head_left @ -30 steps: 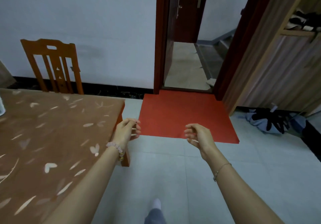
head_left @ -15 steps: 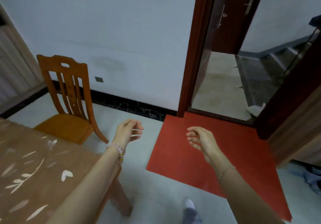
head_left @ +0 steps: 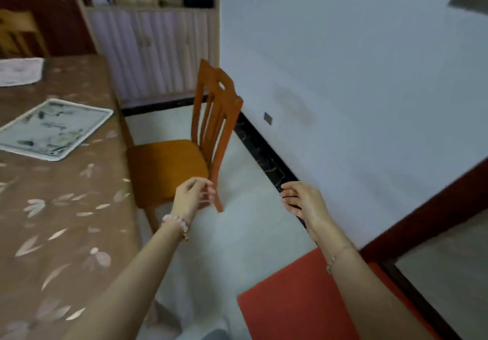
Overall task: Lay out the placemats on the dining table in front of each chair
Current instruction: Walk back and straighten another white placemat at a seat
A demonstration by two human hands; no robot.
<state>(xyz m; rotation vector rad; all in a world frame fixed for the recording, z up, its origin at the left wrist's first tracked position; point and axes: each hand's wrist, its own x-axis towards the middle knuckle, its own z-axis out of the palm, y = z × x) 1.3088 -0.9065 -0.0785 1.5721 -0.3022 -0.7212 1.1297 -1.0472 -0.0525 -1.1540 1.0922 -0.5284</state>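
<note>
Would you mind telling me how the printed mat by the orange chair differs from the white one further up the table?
The printed mat shows a grey-green picture inside a white border; the white mat looks plain, though blurred. The printed mat is mostly in view, before the orange chair; the white mat, farther off, is cut by the left edge. Both lie flat on the brown table.
</note>
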